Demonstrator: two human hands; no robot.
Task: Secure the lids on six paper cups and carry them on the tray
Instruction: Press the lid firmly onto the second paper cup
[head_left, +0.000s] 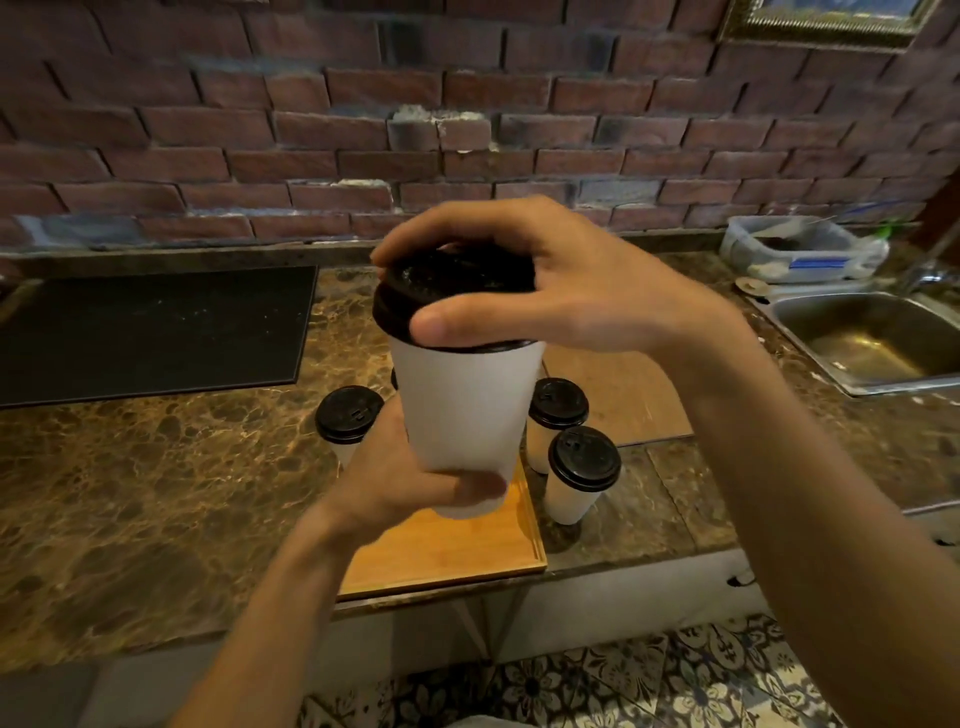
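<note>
A white paper cup (465, 410) is held up above the counter, close to the camera. My left hand (410, 478) grips its base from below. My right hand (524, 280) is clamped over its black lid (447, 291), thumb on the near rim and fingers over the top. The wooden tray (457, 545) lies on the counter under the cup, partly hidden by my left arm. Three lidded white cups stand on the counter around it: one at the left (349, 418), two at the right (557, 410) (582, 470). The edge of another lid peeks out behind the held cup.
A black mat (150, 327) lies at the back left of the marble counter (130, 493). A metal sink (872, 338) sits at the right, with a plastic container (795, 249) behind it. A brick wall backs the counter. Patterned floor tiles show below the counter's front edge.
</note>
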